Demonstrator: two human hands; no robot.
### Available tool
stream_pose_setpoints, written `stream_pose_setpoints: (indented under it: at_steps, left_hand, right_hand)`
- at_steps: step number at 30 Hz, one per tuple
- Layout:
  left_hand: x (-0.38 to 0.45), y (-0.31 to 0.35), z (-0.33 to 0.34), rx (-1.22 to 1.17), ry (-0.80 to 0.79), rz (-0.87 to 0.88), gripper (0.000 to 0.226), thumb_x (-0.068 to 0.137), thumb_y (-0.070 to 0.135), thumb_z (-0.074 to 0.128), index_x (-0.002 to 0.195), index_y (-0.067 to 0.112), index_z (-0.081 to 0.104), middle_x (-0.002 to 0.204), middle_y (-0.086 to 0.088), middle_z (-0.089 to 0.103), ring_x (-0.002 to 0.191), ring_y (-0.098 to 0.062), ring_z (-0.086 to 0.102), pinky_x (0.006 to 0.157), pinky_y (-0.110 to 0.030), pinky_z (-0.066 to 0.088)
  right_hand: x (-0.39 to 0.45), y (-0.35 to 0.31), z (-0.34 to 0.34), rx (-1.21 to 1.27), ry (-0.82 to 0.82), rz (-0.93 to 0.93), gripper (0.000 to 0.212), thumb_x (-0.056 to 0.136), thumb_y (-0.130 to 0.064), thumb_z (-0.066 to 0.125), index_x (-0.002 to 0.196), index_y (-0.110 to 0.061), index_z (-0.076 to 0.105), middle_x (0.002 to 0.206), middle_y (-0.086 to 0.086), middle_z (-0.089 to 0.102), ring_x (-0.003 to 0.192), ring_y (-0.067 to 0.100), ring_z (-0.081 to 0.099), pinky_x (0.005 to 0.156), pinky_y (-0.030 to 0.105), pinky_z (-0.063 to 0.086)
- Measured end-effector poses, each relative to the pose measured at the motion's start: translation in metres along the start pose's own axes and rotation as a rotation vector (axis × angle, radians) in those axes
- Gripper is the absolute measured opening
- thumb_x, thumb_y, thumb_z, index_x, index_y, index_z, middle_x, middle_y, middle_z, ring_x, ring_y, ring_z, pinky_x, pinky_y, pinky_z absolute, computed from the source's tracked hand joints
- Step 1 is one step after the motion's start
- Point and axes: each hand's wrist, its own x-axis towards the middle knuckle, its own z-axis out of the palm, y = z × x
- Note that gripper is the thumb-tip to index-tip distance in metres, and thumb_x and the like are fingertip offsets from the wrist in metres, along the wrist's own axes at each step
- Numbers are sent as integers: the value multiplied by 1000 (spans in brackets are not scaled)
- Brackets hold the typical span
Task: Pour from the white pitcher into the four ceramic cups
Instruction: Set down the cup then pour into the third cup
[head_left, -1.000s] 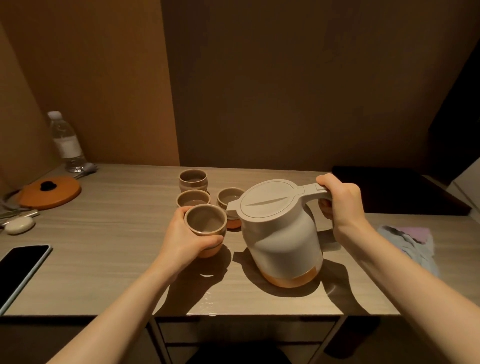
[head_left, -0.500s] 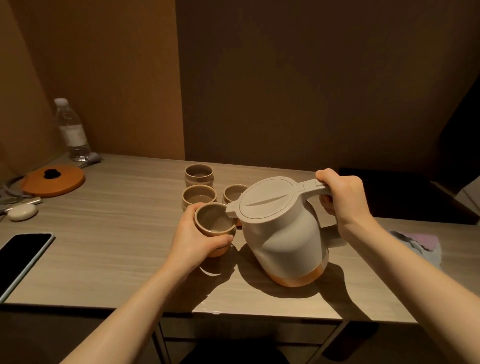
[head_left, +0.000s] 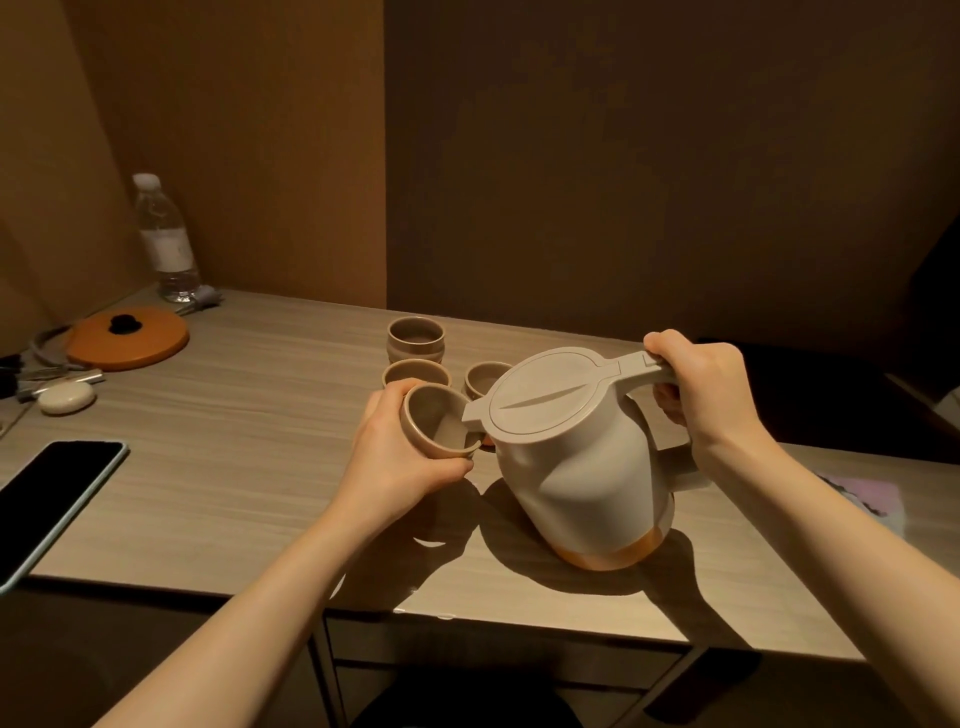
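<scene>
The white pitcher (head_left: 576, 457) with an orange base is tipped to the left, its spout over the rim of a ceramic cup (head_left: 436, 427). My right hand (head_left: 701, 389) grips the pitcher's handle. My left hand (head_left: 400, 457) holds that cup lifted off the table and tilted toward the spout. Three more ceramic cups stand behind on the wooden table (head_left: 234, 467): one at the back (head_left: 415, 338), one in the middle (head_left: 415, 373), one to the right (head_left: 485, 376), partly hidden by the pitcher's lid. No stream of liquid is visible.
A black phone (head_left: 52, 499) lies at the table's left front edge. An orange lid (head_left: 130, 338), a small white case (head_left: 67, 397) and a water bottle (head_left: 163, 239) sit at the far left. Cloth (head_left: 857, 493) lies at the right. Walls close behind.
The pitcher has tipped further left, and my left hand has raised and tilted the cup until its rim meets the spout. The view has shifted slightly downward and left.
</scene>
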Motion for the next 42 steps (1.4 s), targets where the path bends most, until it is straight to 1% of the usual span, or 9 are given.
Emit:
stream_pose_setpoints:
  at_steps: [4, 9, 14, 18, 25, 29, 35, 39, 42]
  left_hand:
    - [1, -1, 0, 3, 4, 5, 83, 53, 29, 93, 119, 35, 44, 119, 9, 47, 109, -8, 48, 81, -16, 38]
    - [2, -2, -3, 21, 3, 11, 84, 52, 28, 93, 120, 34, 44, 119, 9, 47, 110, -9, 48, 83, -20, 40]
    - [5, -2, -4, 62, 1, 17, 84, 51, 29, 93, 121, 32, 45, 121, 7, 48, 109, -10, 48, 81, -19, 39]
    - [6, -2, -6, 77, -2, 14, 84, 52, 29, 93, 121, 33, 45, 122, 6, 47, 108, -9, 47, 76, -14, 36]
    - [5, -2, -5, 87, 3, 15, 85, 51, 30, 92, 122, 31, 46, 120, 8, 47, 107, -8, 47, 77, -16, 36]
    - [4, -4, -5, 72, 2, 18, 84, 51, 30, 92, 122, 31, 46, 119, 8, 50, 107, -9, 49, 79, -17, 37]
    - [3, -9, -7, 53, -9, 20, 84, 51, 30, 91, 117, 39, 42, 116, 15, 55, 110, -11, 52, 88, -30, 47]
    - [2, -9, -9, 57, -4, 22, 84, 50, 29, 91, 118, 38, 42, 116, 13, 55, 110, -10, 52, 88, -30, 46]
    - [1, -10, -9, 52, -3, 24, 83, 50, 29, 91, 117, 39, 42, 116, 14, 55, 109, -9, 52, 89, -32, 48]
  right_hand:
    - [1, 0, 0, -29, -3, -10, 46, 89, -21, 56, 46, -8, 47, 38, -5, 38, 38, 7, 33, 40, 19, 28]
    - [3, -1, 3, -47, -16, -14, 43, 89, -21, 56, 49, -4, 49, 43, 2, 38, 41, 10, 32, 41, 20, 27]
    - [4, -2, 6, -73, -33, -23, 40, 89, -21, 56, 53, -2, 52, 47, 6, 39, 41, 9, 33, 41, 20, 28]
    - [6, -4, 8, -93, -53, -28, 38, 89, -21, 56, 57, 0, 54, 52, 10, 39, 43, 11, 33, 41, 19, 28]
    - [9, -5, 12, -122, -68, -42, 39, 87, -21, 56, 57, 3, 55, 53, 12, 40, 45, 14, 32, 43, 21, 28]
    - [10, -6, 15, -123, -84, -64, 41, 88, -20, 56, 51, -3, 50, 48, 8, 37, 41, 12, 31, 42, 19, 28]
    - [11, -8, 20, -145, -95, -93, 44, 87, -21, 56, 47, -4, 49, 43, 5, 38, 39, 9, 33, 44, 18, 31]
    - [12, -9, 23, -157, -93, -103, 45, 85, -23, 57, 47, -1, 50, 45, 8, 39, 41, 13, 33, 50, 27, 32]
    - [12, -9, 24, -165, -98, -110, 45, 85, -23, 57, 47, -1, 50, 45, 9, 39, 41, 13, 33, 51, 28, 32]
